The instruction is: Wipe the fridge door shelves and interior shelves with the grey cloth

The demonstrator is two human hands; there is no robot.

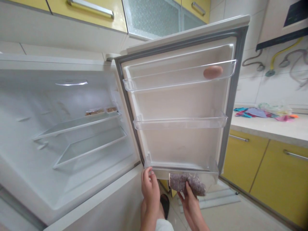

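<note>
My right hand [190, 203] grips a grey-brown speckled roll [186, 183], which lies nearly level just below the bottom door shelf. It may be cloth or a filled bag; I cannot tell which. My left hand [150, 186] is raised at the left end of that clear bottom shelf [178, 166]. Its fingers are loosely bent and apart, with nothing seen in them; whether they touch the shelf is unclear. The fridge door [178, 144] stands wide open in front of me. A brown egg [213, 72] lies at the right end of the top door shelf [168, 80].
On the left is the open fridge compartment [29, 154], with packed food [96, 111] on its upper glass shelf [77, 126]. To the right, colourful cloths or bags [260, 112] lie on the counter [269, 128] above yellow cabinets [276, 173]. My foot [165, 205] shows below.
</note>
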